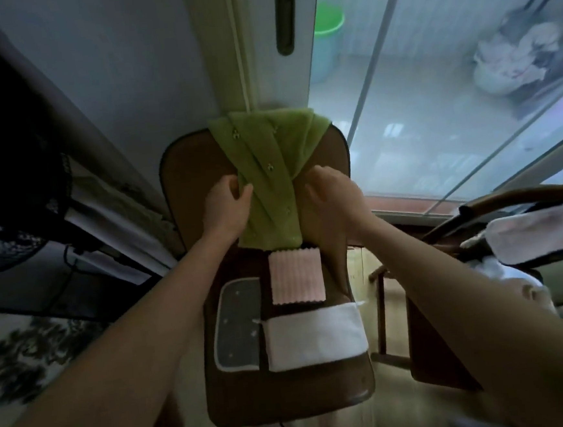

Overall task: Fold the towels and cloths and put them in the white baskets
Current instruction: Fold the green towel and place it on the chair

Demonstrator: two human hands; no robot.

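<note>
On the brown chair point(353, 376), both hands point(282, 196) pinch the green towel's point(268, 153) edges.

Single head-worn wide-angle view, looking steeply down, close over chair point(289, 394)

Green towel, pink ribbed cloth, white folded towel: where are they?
Green towel point(269, 167): head view, middle of its hanging folds.
Pink ribbed cloth point(296, 276): head view, centre of the square.
White folded towel point(315, 337): head view, centre of its top.

Green towel point(269, 167) draped over chair back; pink point(296, 276), white point(316, 337) cloths folded.
</note>
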